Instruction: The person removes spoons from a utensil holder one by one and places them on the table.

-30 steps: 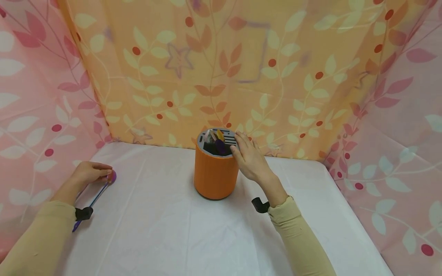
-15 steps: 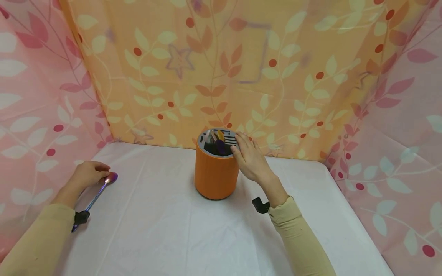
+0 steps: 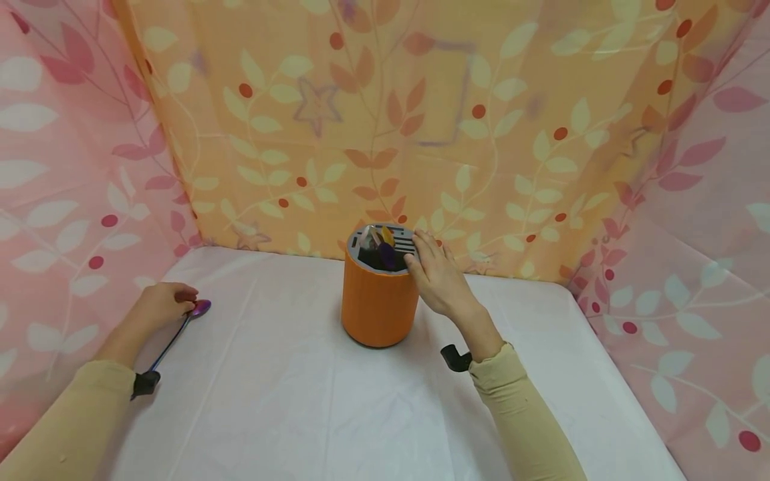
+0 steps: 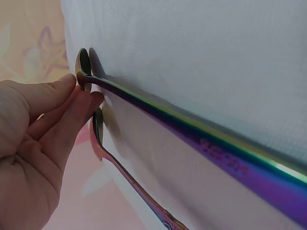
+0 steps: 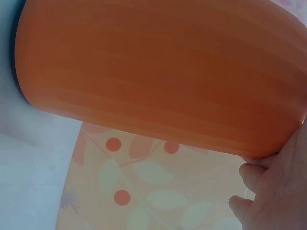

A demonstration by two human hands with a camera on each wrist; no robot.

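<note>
A purple-blue iridescent spoon [image 3: 201, 308] lies slantwise at the left of the white table. My left hand [image 3: 161, 304] pinches it by the bowl end; in the left wrist view the thumb tip meets the edge of the bowl [image 4: 83, 64]. Behind those fingers is a second iridescent spoon [image 4: 127, 175], hidden under the hand in the head view. At the middle stands an upright orange cylindrical utensil holder [image 3: 380, 307] with a grey slotted top. My right hand [image 3: 442, 277] rests with fairly straight fingers on its right rim.
Several utensil ends [image 3: 381, 247], one yellow and one dark purple, show in the holder's opening. A white cloth [image 3: 289, 401] covers the table. Patterned curtains [image 3: 385, 120] close in the back and both sides. Each wrist wears a black camera [image 3: 456, 359].
The left fingers have drawn back off the spoon's bowl, which now shows more fully to their right. The right hand and the orange holder stay in place; the head view shifts slightly.
</note>
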